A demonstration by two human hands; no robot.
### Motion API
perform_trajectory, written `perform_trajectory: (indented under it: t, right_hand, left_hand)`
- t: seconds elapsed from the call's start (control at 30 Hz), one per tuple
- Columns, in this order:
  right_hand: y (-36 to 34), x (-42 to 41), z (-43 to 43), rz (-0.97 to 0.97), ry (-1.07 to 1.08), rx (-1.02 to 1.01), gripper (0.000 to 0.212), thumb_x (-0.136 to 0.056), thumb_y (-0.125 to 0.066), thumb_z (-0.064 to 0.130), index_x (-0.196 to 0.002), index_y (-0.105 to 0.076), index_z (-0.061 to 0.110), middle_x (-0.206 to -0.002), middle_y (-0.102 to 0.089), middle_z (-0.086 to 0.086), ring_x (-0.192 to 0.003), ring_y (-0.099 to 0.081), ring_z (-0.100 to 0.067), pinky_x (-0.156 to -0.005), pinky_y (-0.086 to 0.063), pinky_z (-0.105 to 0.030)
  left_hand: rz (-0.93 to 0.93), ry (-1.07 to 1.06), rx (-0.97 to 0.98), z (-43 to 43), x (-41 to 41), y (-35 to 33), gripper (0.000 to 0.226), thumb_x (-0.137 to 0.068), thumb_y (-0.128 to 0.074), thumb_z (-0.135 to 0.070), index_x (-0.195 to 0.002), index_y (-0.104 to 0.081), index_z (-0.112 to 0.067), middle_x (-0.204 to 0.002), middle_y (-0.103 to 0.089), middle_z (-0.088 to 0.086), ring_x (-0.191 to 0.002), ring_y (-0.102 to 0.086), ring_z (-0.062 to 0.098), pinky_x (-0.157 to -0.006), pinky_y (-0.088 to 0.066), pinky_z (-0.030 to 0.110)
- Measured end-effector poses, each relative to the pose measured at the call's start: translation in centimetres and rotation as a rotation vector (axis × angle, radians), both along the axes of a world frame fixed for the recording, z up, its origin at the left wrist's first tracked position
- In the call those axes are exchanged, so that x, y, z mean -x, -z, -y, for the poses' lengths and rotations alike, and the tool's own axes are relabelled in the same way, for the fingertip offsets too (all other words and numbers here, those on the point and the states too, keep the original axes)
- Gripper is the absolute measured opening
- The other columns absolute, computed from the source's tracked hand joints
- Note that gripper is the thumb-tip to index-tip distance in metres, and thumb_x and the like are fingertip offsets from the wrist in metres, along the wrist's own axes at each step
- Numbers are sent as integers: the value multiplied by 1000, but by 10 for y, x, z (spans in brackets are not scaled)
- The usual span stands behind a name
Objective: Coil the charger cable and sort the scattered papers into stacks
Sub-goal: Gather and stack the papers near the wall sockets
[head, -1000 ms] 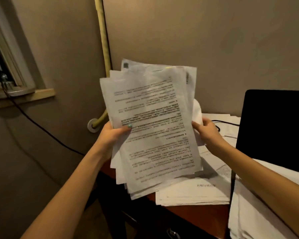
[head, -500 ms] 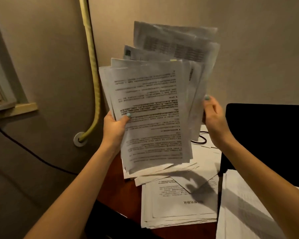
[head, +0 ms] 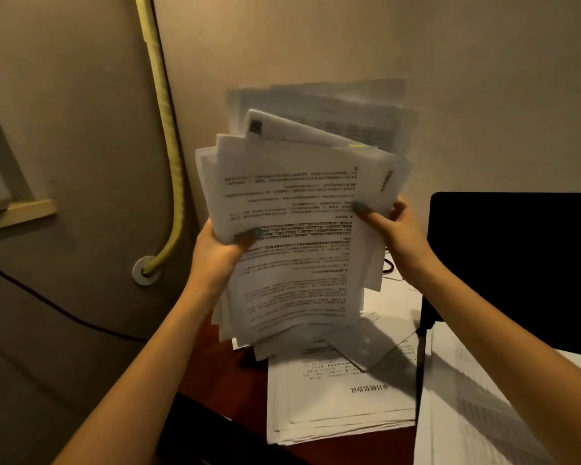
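Ribbed yellow hose curving down the matte wall. Left hand gripping the left edge of a ragged upright sheaf of printed papers above the glossy reddish desk, thumb in front; right hand pinching its right edge.

Both hands hold an uneven bundle of printed papers upright above the desk: left hand grips its left edge, right hand pinches its right. Below the bundle, a paper stack lies flat; right of it, a black screen.
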State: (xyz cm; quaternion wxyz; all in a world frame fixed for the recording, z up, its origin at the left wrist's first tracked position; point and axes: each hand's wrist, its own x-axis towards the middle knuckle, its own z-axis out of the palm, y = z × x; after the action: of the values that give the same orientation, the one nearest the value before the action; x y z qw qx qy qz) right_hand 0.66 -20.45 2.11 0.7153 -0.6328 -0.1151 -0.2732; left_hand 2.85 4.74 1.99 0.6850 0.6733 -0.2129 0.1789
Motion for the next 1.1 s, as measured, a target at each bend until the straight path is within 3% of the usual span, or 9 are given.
perform_trajectory:
  t: [0.13, 0.23, 0.33, 0.57, 0.67, 0.77, 0.9, 1.0, 1.1]
  right_hand:
    - [4, 4, -11, 30, -59, 101, 44, -81, -68, 16, -122, -52, 15, -102, -69, 6, -88, -69, -6, -68, -56, -22]
    - [8, 6, -18, 63, 51, 101, 42, -83, -68, 19, -122, -55, 11, -104, -67, 5, -87, -68, -2, -70, -57, -21]
    - [-2, 9, -15, 137, 240, 84, 44, -86, -68, 20, -122, -49, 5, -101, -64, 3, -83, -66, 0, -68, -54, -17]
    - [-4, 11, -13, 114, 390, 186, 48, -92, -62, 33, -131, -40, 17, -101, -61, 6, -91, -65, -8, -78, -58, -29]
    - [-3, 12, -14, 131, 372, 238, 30, -97, -55, 27, -124, -46, 20, -97, -62, 9, -88, -65, -10, -77, -59, -31]
    - [-7, 18, -21, 236, 343, 252, 9, -101, -45, 18, -102, -49, 26, -89, -63, -5, -83, -65, -22, -71, -59, -37]
    - [-4, 13, -19, 231, 373, 219, 3, -102, -42, 19, -102, -44, 18, -83, -55, 6, -73, -58, -3, -68, -57, -27]
    - [16, -2, -14, 81, 331, 217, 14, -100, -48, 32, -102, -46, 19, -87, -59, 0, -82, -62, -14, -76, -56, -48]
    - [49, -13, -16, -47, 313, 185, 39, -87, -52, 61, -97, -53, 24, -95, -65, -7, -92, -64, -29, -79, -52, -56]
  left_hand:
    - [6, -51, 41, -2, -2, -4, 61, -73, -77, -22, -125, -49, -6, -117, -65, 9, -101, -68, 20, -78, -59, 38]
    - [-11, -25, 84, 4, 2, -4, 45, -82, -72, -18, -121, -52, -6, -113, -67, 10, -99, -69, 24, -78, -59, 43]
    - [25, 6, 87, 14, 7, -9, 30, -89, -64, -10, -117, -52, -12, -110, -66, 7, -96, -69, 20, -72, -60, 33]
    - [3, -51, 156, 20, 4, -10, 57, -86, -68, -12, -134, -36, -10, -114, -61, 5, -98, -68, 18, -71, -59, 28]
    - [-2, -40, 171, 20, 5, -5, 39, -89, -66, -15, -123, -48, -10, -110, -66, 4, -97, -69, 21, -69, -58, 26]
    - [33, 57, 130, 27, 8, -10, 20, -92, -60, -11, -108, -54, -20, -105, -68, 3, -92, -71, 19, -71, -60, 32]
    - [85, 69, 152, 29, -1, -13, 22, -92, -59, -7, -110, -50, -15, -106, -65, 7, -91, -70, 21, -71, -58, 32]
    - [-43, 103, 170, 25, -11, 8, 35, -82, -69, -22, -113, -55, -14, -104, -70, 4, -94, -70, 23, -73, -59, 34]
    - [-220, 48, 100, 24, -18, 43, 22, -78, -72, -28, -98, -65, -21, -89, -74, -6, -94, -70, 24, -73, -58, 36]
